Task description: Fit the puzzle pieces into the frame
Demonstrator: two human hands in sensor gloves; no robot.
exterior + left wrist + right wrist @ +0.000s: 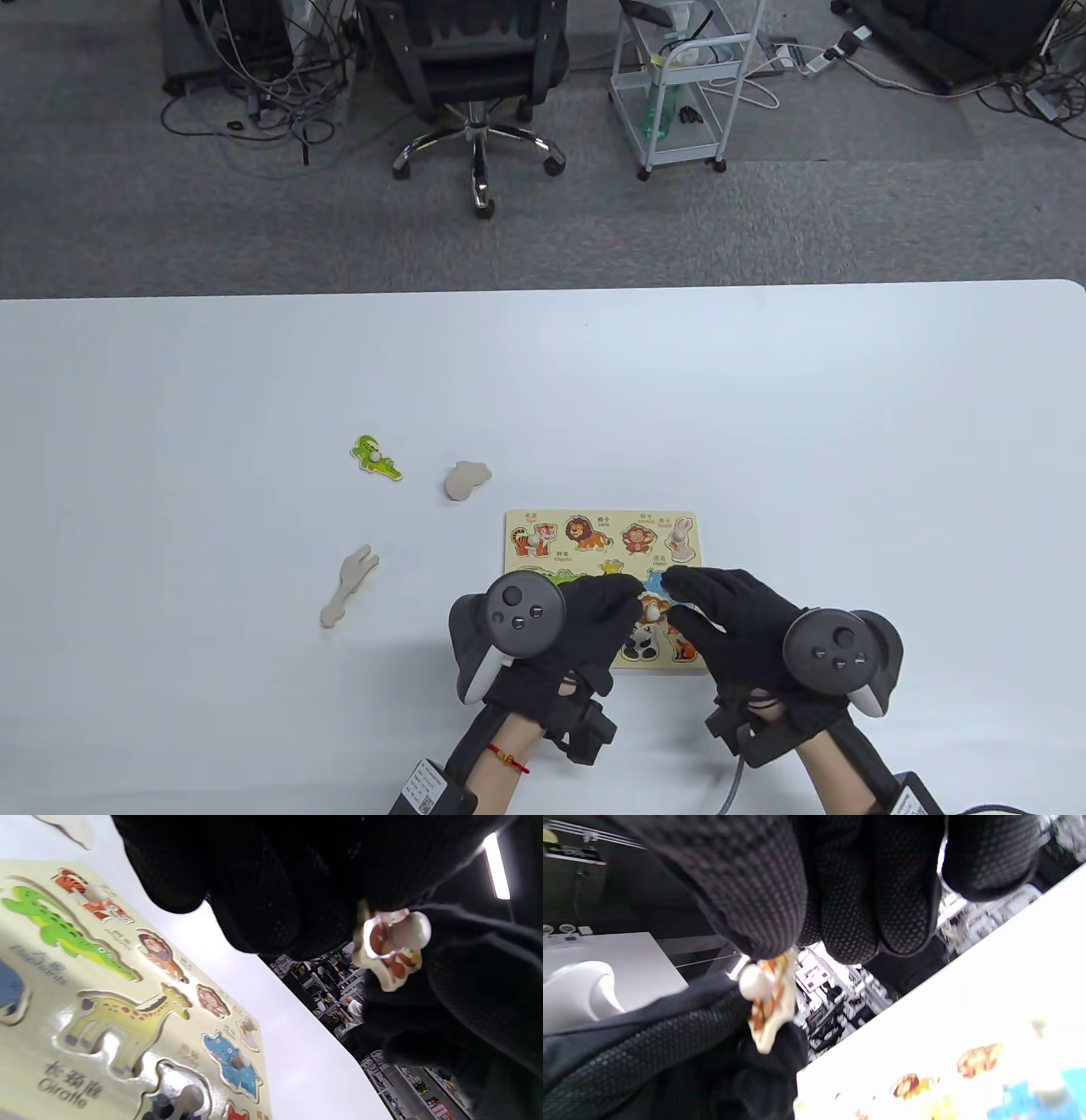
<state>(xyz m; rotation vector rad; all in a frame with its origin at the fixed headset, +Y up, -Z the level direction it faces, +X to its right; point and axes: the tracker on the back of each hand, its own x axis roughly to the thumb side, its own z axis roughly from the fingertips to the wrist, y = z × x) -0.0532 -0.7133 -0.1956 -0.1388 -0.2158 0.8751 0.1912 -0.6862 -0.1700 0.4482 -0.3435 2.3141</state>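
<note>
The wooden animal puzzle frame (556, 516) lies near the table's front edge, with tiger, lion, monkey and rabbit pieces seated in its top row. Both gloved hands hover over its lower half. A small orange-brown animal piece with a white knob (652, 604) is pinched between the fingertips of my left hand (624, 592) and my right hand (679, 598), lifted off the frame. It shows in the left wrist view (384, 963) and the right wrist view (772, 1014). In the left wrist view the frame (38, 1052) has open crocodile (63, 933) and giraffe (127, 1018) recesses.
Three loose pieces lie left of the frame: a green crocodile (376, 457), a beige face-down piece (466, 480) and a long beige face-down piece (348, 586). Beyond the table's far edge stand an office chair (475, 76) and a white cart (679, 85).
</note>
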